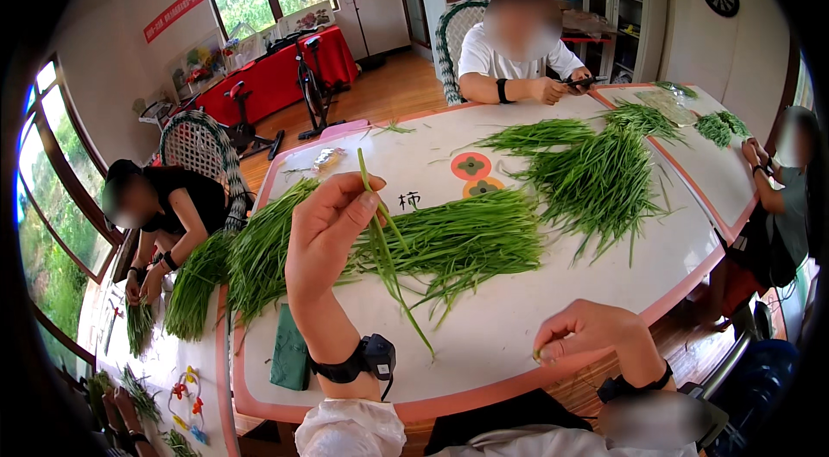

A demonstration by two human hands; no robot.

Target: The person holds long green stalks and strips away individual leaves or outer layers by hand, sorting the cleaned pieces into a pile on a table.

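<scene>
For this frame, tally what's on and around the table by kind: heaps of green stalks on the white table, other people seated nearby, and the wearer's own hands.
Heaps of green stalks on the white table: 4, such as the nearest heap
Other people: 3
Wearer's hands: 2, the left hand pinching a single stalk and the right hand
Total: 9

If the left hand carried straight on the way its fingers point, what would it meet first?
The left hand holds one green stalk with its fingers aimed right and slightly away. Its first contact would probably be the pile of green stalks on the white table, though depth is unclear.
</scene>
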